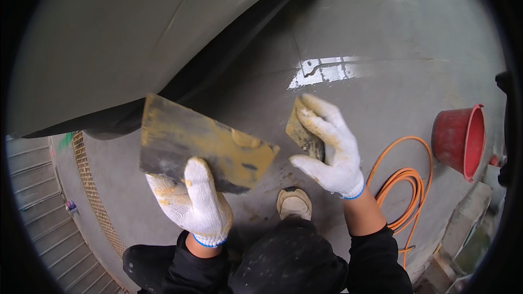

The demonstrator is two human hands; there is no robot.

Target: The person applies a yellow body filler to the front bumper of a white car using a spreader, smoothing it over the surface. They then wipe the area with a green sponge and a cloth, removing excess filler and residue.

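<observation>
My left hand (199,204), in a white knit glove with yellow smears, grips a flat dark plate (190,136) by its near edge, thumb on top. Yellow paste coats much of the plate, with a thicker dab (245,140) near its right end. In my right hand (332,152), gloved the same way, is a small paste-stained spreader (298,125), pinched between thumb and fingers. The spreader is held apart from the plate, a little to its right. Part of it is hidden behind the fingers.
A large grey vehicle-like body panel (109,43) fills the upper left. On the right, a coiled orange hose (406,185) lies on the grey floor beside a tilted red bucket (460,139). Light reflects off the floor (324,71) ahead. A drain grate (92,179) runs at left.
</observation>
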